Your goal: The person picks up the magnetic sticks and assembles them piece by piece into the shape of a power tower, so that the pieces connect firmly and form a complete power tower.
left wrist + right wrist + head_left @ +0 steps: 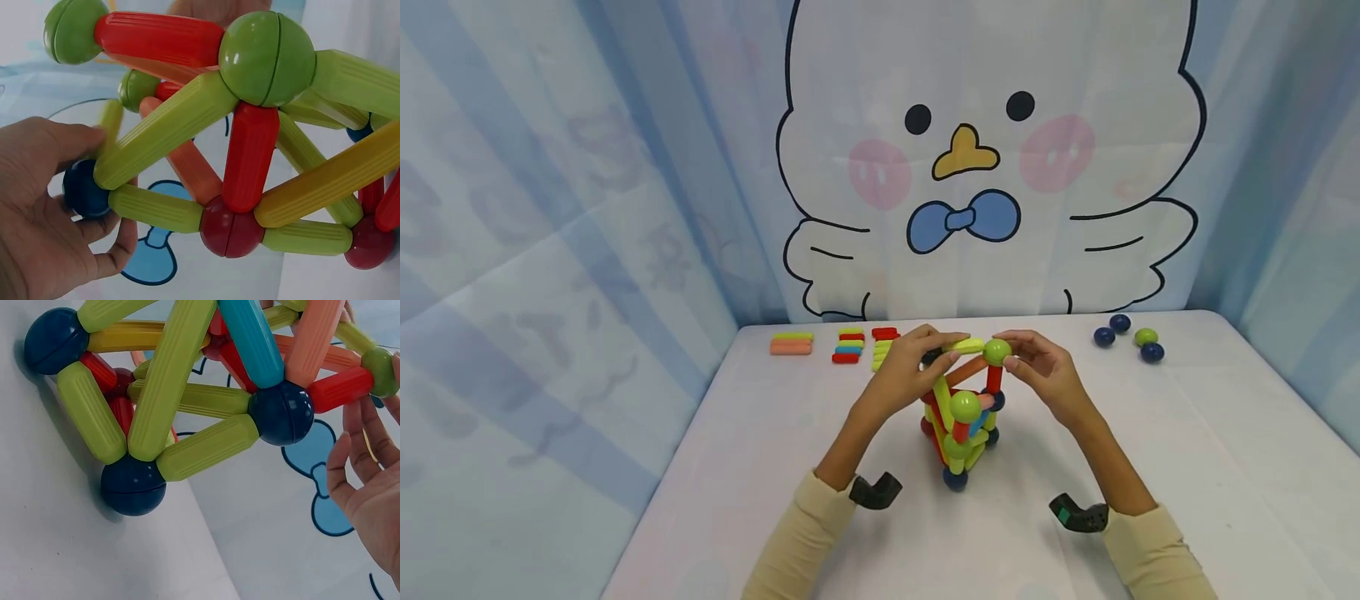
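Observation:
A tower of coloured sticks and balls (956,446) stands on the table, linked in triangular frames. At its upper left my left hand (917,367) curls round a dark blue ball (86,189). The index fingertip touches a yellow-green stick (966,346) that runs from there towards a green ball (997,352). My right hand (1043,371) holds that ball between thumb and fingers. Below the green ball (379,371) is a red stick (341,389), joined to a lower blue ball (281,412). Another green ball (966,407) tops the near corner.
Loose sticks (847,346) lie in small groups at the back left, with orange sticks (791,347) farther left. At the back right are several loose balls, among them a green ball (1146,337). A printed curtain (970,275) hangs behind the table (760,467).

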`<state>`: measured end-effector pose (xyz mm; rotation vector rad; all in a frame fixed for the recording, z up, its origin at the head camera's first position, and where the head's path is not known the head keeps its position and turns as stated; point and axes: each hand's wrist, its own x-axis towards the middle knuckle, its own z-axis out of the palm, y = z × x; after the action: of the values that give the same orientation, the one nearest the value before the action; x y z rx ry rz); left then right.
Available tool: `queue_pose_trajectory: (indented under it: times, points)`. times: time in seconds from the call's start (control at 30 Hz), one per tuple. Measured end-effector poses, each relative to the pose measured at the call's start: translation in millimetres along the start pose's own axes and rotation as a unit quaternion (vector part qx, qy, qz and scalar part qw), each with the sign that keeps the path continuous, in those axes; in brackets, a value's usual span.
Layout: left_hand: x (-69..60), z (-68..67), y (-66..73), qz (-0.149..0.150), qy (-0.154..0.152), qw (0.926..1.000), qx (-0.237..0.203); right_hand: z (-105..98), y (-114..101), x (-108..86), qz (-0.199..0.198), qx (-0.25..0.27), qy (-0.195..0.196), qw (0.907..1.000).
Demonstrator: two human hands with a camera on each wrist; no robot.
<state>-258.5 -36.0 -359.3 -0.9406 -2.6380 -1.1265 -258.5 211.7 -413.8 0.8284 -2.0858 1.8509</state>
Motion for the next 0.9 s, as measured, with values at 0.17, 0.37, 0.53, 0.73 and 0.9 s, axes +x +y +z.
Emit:
queue_pose_trajectory:
  times: [0.17,0.37,0.53,0.73,0.9]
  points:
    - [0.5,-0.3,-1.5,-0.003,-0.005,1.0,0.002,1,0,1.0,0.001,0.003,0.005,1.0]
    - [0.7,-0.1,-8.7,0.009,-0.012,0.9992,-0.038,1,1,-0.7,0.022,-0.002,-0.011,0.9997]
    - [0.3,-1.0,-19.8,-0.006,-0.004,0.9955,-0.094,-3,6,-2.5,0.086,-0.033,-0.067,0.9935]
    - [2.9,-1.8,-46.0,-0.065,0.071,0.976,-0.195,-8,13,-4.6,0.133,-0.07,-0.152,0.9768]
    - [3.3,2.5,-86.6,-0.179,0.123,0.9665,-0.137,-5,16,-6.6,0.126,-0.106,-0.2,0.9659]
